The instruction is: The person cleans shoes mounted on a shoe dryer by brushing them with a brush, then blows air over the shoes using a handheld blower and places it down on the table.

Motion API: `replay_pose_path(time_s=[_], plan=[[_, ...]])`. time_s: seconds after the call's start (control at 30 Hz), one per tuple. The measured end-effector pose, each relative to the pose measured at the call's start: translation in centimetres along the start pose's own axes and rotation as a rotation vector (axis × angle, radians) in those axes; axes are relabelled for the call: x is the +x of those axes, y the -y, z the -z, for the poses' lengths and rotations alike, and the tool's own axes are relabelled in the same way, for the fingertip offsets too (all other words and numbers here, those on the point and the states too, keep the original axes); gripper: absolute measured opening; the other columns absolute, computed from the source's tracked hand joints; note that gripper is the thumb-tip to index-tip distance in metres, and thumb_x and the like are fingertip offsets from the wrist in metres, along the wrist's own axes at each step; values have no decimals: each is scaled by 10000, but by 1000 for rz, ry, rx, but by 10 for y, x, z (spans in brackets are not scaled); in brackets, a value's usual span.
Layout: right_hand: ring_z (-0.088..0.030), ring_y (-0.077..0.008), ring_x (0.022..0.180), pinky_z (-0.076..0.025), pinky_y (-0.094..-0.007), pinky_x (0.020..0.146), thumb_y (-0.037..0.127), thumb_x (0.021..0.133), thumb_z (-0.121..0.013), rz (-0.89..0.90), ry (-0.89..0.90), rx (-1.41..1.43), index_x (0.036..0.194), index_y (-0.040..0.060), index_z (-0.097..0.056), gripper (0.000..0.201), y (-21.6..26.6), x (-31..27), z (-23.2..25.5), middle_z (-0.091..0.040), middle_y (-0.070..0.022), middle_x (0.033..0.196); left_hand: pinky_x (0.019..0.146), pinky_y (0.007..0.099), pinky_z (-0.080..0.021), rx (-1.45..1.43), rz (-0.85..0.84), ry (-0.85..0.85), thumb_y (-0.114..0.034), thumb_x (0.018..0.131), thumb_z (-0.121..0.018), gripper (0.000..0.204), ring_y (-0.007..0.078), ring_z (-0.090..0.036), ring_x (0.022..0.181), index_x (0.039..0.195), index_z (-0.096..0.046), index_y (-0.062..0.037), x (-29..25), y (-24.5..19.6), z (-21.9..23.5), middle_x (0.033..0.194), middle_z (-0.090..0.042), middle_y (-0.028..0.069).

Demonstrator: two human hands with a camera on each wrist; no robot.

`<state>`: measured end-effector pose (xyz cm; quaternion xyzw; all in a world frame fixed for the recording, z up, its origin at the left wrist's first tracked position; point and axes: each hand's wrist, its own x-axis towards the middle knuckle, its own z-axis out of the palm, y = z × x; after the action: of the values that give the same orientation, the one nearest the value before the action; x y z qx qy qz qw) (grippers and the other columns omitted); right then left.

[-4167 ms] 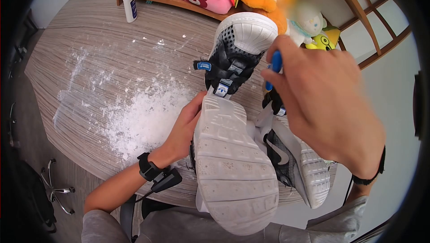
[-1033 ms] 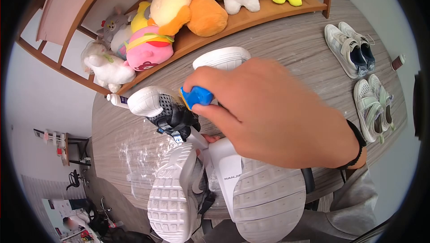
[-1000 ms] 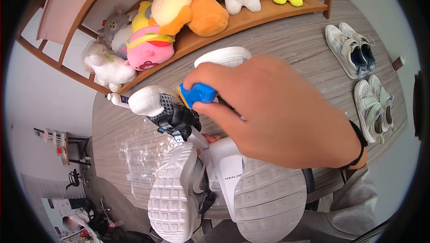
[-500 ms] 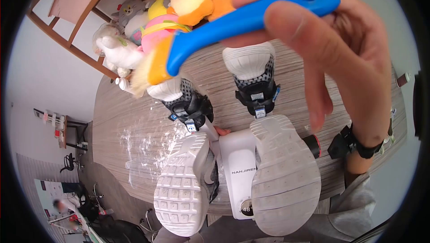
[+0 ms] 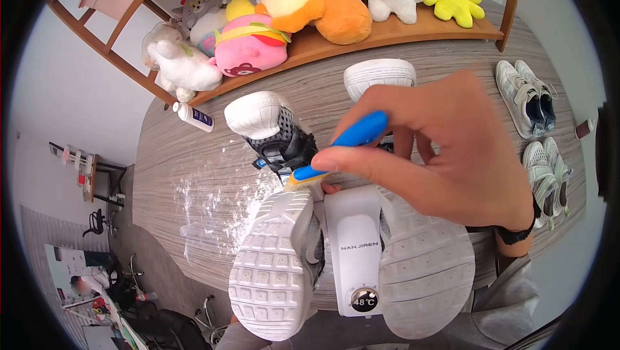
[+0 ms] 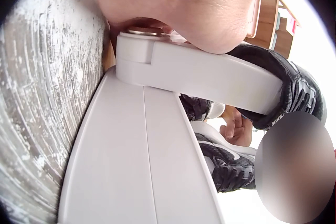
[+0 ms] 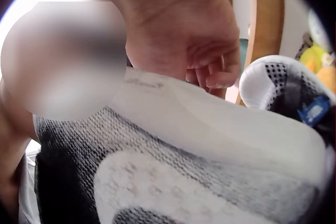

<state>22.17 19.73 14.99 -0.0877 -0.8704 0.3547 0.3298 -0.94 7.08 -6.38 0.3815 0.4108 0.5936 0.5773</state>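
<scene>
A white shoe dryer (image 5: 352, 221) with a round 48°C display stands between two sneakers, its arms reaching into them. The left sneaker (image 5: 271, 272) and right sneaker (image 5: 429, 272) turn their pale soles toward me. My left hand (image 6: 184, 3) grips the dryer near an arm's joint; in the head view only a fingertip (image 5: 332, 188) shows behind it. Between thumb and fingers my right hand (image 5: 445, 156) pinches a blue-handled brush (image 5: 361, 132), its bristles right at the left sole's upper end. The right wrist view hides the brush behind a sneaker's side.
Beyond are two more black-and-white shoes (image 5: 258, 114), toes up. White powder (image 5: 219, 208) covers the table's left part. A bottle (image 5: 194, 117) lies near a wooden shelf (image 5: 400, 33) of plush toys. Light shoes (image 5: 526, 101) and a small dark bottle (image 5: 584, 128) are at right.
The brush was over the right sneaker, then lifted high near the camera; now it is down at the left sole's top. The dryer and sneakers have turned since the oldest frame.
</scene>
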Motion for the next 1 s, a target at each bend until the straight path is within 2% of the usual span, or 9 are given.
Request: replay_pose_path(time_s=[0.27,0.37,0.43,0.53,0.67,0.73,0.77,0.87,1.0], plan=[[-546,-29,530,-350,-204,432,100,854,-795,58,-19,48,975,50,-753,138,11,7,-3,-729,-18,779,955,290,-501,40,-32,-31,-187,1009,-596,403,118,-592,1105,1365,-484,-35,-2,4,-1,1209,-626,62],[-621,-68,591,-432,-202,484,63,800,-835,-99,-65,193,986,14,-746,212,21,16,-8,-746,-61,815,956,291,-500,58,-43,-40,-187,1009,-596,404,119,-592,1106,1366,-483,-35,-2,4,-1,1210,-625,63],[-690,-121,675,-520,-215,573,33,740,-871,454,-486,170,982,-22,-738,282,-10,15,-34,-754,-110,850,957,291,-500,69,-49,-45,-187,1009,-596,405,119,-592,1107,1367,-483,-35,-2,5,-2,1211,-625,63],[-726,-165,751,-564,-241,654,22,709,-886,350,-234,-93,995,-62,-716,343,16,10,-3,-756,-150,892,958,291,-500,86,-58,-50,-187,1009,-596,407,119,-591,1108,1368,-482,-35,-1,6,-4,1213,-625,64],[-730,-170,760,-561,-235,621,28,810,-823,422,-290,-130,1033,-87,-686,286,17,7,-6,-752,-166,937,959,292,-500,106,-77,-68,-186,1008,-597,409,120,-591,1110,1370,-481,-35,-5,6,-4,1215,-624,64],[-735,-173,761,-557,-229,577,59,918,-728,245,-424,47,1060,-112,-656,233,17,0,-5,-745,-182,975,960,292,-500,115,-91,-83,-186,1008,-597,410,120,-591,1111,1371,-480,-35,-9,5,-3,1216,-624,65],[-735,-173,754,-533,-210,524,97,982,-652,324,-456,5,1074,-105,-652,222,8,2,-4,-736,-193,990,960,292,-500,119,-99,-92,-186,1008,-597,410,120,-591,1112,1371,-480,-35,-10,5,-3,1216,-624,65],[-730,-160,720,-507,-203,492,86,971,-661,90,-380,91,1070,-99,-667,210,23,-6,0,-738,-182,950,961,293,-500,131,-127,-119,-186,1008,-597,412,121,-591,1113,1373,-479,-34,-14,4,-3,1218,-624,65],[-682,-103,618,-432,-180,452,75,938,-699,53,-401,317,1004,-65,-714,155,18,-2,-30,-743,-129,858,963,293,-499,147,-150,-142,-185,1008,-597,414,121,-590,1115,1375,-478,-34,-17,6,-3,1219,-623,66]])
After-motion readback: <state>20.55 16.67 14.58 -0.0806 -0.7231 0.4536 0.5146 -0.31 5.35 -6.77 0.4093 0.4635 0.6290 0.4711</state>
